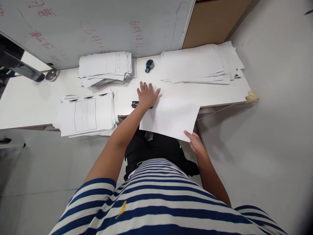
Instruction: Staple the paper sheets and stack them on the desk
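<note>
- Since the left wrist crosses it, most of the black object (pixel 135 104) is hidden from me; only its ends show, so I can't tag it surely.
- White sheet (pixel 171 117): lies partly on the white desk (pixel 227 94), near half hanging past the front edge above black trousers (pixel 158 143). Its far edge fades into the desktop, white on white. One page or several, I can't tell.
- Left hand (pixel 146 95): palm down, fingers and thumb spread, at the sheet's far left corner, covering it. Can't tell how firmly it presses.
- Right hand (pixel 196 143): pinching the sheet's near right corner, thumb on top; the other fingers are partly hidden from me.
- Paper: smooth, thin, matte. Left rear stack (pixel 104 65) has ragged, fanned edges; left front stack (pixel 85 112) shows a printed rectangle and juts over the desk's front edge; right stack (pixel 195 65) is wide and loosely layered.
- Small blue gadget (pixel 149 65), blocky, between the two rear piles; markings too small for me to read.
- Whiteboard (pixel 110 29), glossy grey, faint red writing, cut off at the top; brown panel (pixel 212 23) beside it.
- Edges: tan wrapping (pixel 251 97) on the right desk corner, pale floor (pixel 269 147) spreading beyond. Desktop shows between left hand and gadget, and between sheet and right stack.
</note>
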Demonstrator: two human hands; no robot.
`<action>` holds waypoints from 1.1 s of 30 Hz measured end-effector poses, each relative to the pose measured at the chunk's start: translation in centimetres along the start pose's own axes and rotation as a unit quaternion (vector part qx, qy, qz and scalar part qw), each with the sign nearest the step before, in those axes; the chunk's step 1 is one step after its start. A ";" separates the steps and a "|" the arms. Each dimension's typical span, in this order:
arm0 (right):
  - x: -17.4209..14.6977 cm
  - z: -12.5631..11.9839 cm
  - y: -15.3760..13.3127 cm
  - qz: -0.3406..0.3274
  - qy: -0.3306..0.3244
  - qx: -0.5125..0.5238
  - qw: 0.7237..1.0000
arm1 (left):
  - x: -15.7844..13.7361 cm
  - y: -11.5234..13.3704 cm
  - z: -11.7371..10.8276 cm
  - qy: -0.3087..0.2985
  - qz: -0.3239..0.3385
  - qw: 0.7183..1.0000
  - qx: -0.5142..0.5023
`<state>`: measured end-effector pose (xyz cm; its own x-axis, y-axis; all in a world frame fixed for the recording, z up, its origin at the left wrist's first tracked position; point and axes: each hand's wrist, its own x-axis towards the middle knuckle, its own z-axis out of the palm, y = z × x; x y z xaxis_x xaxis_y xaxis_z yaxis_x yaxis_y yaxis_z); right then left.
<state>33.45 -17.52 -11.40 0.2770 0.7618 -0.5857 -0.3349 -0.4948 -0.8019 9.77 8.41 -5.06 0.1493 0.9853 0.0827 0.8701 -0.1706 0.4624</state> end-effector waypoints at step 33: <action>-2.3 -3.4 -8.5 -0.222 0.167 0.142 0.950 | -8.7 -6.1 -3.0 0.102 -0.011 0.994 0.028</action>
<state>38.75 -16.48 -3.69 0.7021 0.6705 -0.2398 -0.3346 0.0134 -0.9423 1.73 0.90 -5.92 0.0371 0.9669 0.2525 0.8976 -0.1433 0.4170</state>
